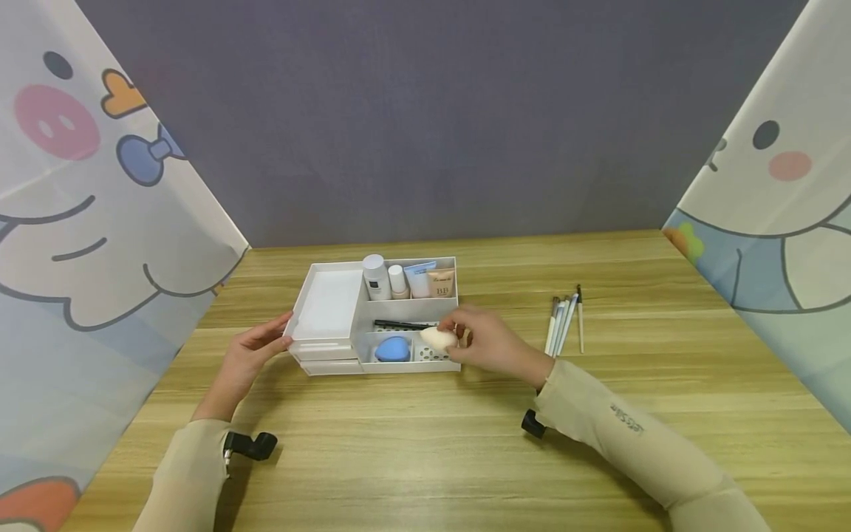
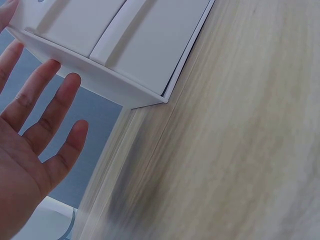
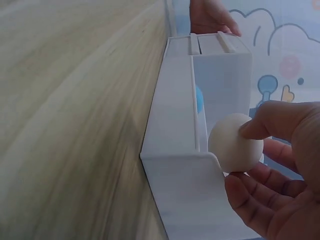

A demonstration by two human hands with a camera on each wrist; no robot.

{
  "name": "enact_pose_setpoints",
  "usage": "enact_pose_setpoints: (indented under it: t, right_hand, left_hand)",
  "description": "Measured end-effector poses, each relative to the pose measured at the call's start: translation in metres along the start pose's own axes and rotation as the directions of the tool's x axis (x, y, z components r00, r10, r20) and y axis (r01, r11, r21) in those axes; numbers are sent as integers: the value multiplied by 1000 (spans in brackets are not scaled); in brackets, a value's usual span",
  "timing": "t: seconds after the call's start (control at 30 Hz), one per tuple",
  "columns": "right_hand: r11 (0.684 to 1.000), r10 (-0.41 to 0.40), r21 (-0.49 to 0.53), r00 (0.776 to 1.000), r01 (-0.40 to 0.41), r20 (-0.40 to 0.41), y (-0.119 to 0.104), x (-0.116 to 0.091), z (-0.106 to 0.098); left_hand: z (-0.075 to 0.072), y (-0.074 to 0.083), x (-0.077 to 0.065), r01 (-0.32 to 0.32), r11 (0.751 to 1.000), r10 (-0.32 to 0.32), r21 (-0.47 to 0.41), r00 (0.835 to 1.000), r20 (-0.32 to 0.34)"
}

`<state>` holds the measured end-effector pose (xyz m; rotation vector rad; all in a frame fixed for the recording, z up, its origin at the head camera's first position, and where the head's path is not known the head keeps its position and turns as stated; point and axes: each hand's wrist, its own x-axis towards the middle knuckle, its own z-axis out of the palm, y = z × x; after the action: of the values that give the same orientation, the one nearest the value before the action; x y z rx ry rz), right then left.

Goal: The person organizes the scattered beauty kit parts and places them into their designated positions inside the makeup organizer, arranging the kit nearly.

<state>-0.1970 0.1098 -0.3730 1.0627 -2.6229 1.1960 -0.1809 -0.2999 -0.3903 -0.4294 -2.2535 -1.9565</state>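
A cream makeup sponge (image 1: 437, 339) is pinched between the thumb and fingers of my right hand (image 1: 488, 341), over the front right compartment of a white desktop organizer (image 1: 408, 367). In the right wrist view the sponge (image 3: 235, 142) is just above the organizer's rim. The front compartment beside it holds a blue makeup sponge (image 1: 393, 349). My left hand (image 1: 249, 358) rests against the organizer's left side near the front corner. Its fingers (image 2: 52, 107) are spread and fairly straight in the left wrist view.
A white bottle (image 1: 377, 278), a small white-capped bottle (image 1: 398, 282), a blue-white tube (image 1: 420, 281) and a beige BB tube (image 1: 441, 283) stand in the back compartment. A black pen-like stick (image 1: 402, 325) lies in the middle one. Several makeup brushes (image 1: 562, 325) lie right on the wooden table (image 1: 399, 458).
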Motion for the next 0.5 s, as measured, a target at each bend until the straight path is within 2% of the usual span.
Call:
enact_pose_setpoints:
  t: [0.23,0.5]
  right_hand:
    - [986,-21,-162,999,29,50,-6,6,7]
    - [970,-27,-237,996,48,89,-6,11,12]
  left_hand:
    - [0,0,0,-6,1000,6,-4,1000,0]
    - [0,0,0,-8,1000,8,-14,1000,1]
